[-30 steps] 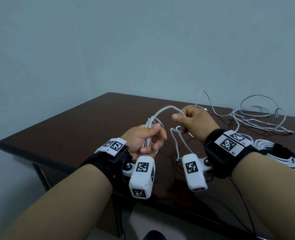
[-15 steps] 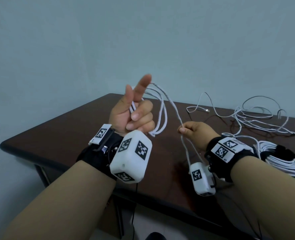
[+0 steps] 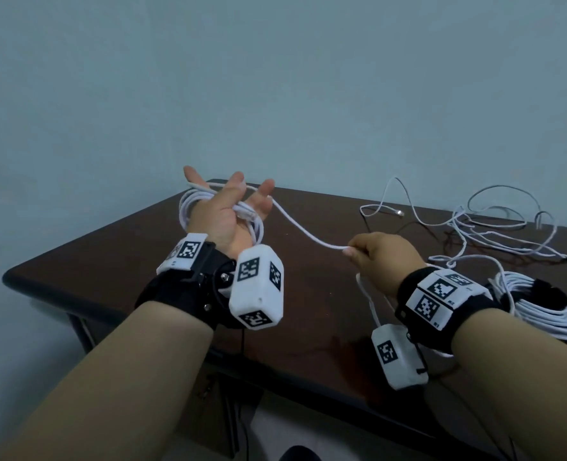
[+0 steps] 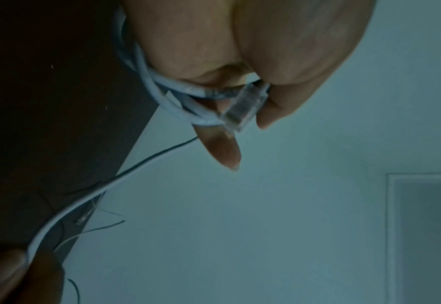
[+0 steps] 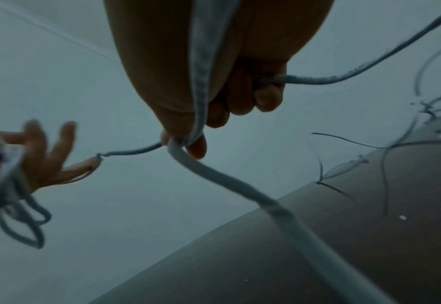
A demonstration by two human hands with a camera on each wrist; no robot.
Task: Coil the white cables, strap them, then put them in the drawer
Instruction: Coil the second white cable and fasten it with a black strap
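Observation:
Several loops of a white cable (image 3: 189, 211) are wound round my left hand (image 3: 224, 211), which is held palm up above the table's left part with its fingers spread and straight. The cable's clear plug (image 3: 247, 213) lies across the palm, and the left wrist view shows this plug (image 4: 242, 111) close against the fingers. From the loops the cable runs taut to my right hand (image 3: 378, 261), which pinches it between thumb and forefinger. In the right wrist view the cable (image 5: 214, 181) passes under the curled fingers (image 5: 240, 102) and trails down.
The dark wooden table (image 3: 109, 261) carries a tangle of loose white cables (image 3: 495, 227) at the back right. A coiled white bundle (image 3: 541, 317) with a black strap (image 3: 548, 291) lies by my right forearm. A plain wall stands behind.
My left hand has dropped from its raised pose and spread its fingers, with the loops now round it. My right hand has drawn right, pulling the cable straight.

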